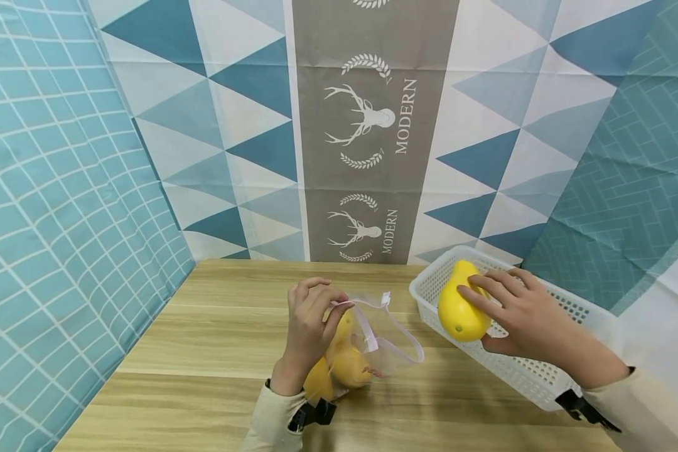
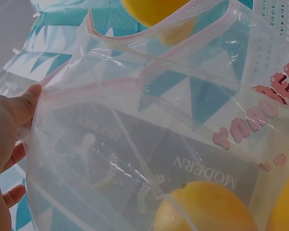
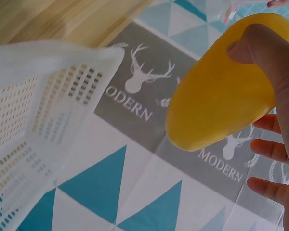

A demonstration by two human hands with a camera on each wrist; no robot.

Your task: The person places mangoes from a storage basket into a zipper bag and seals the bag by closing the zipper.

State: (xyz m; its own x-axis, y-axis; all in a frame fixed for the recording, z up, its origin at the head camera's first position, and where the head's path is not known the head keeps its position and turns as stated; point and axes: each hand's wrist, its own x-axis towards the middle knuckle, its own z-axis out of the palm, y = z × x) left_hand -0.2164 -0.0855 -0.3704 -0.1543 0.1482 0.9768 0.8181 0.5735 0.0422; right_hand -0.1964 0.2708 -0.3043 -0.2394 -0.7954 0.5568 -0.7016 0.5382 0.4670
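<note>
In the head view my right hand (image 1: 522, 311) grips a yellow papaya (image 1: 460, 307), a smooth pear-shaped fruit, above the near-left part of a white perforated basket (image 1: 542, 402). The right wrist view shows the thumb (image 3: 255, 45) on the papaya (image 3: 212, 96), with the other fingers behind it. My left hand (image 1: 316, 314) pinches the rim of a clear zip bag (image 1: 392, 326) between thumb and fingers. The bag's mouth (image 2: 139, 79) gapes in the left wrist view. Several yellow-orange fruits (image 1: 350, 366) lie inside the bag, partly hidden by my left hand and wrist.
Both the bag and the basket stand on a wood-grain table (image 1: 220, 339). Behind it rises a wall covering (image 1: 367, 188) with triangles and deer heads. A blue tiled sheet (image 1: 62, 220) hangs along the left side.
</note>
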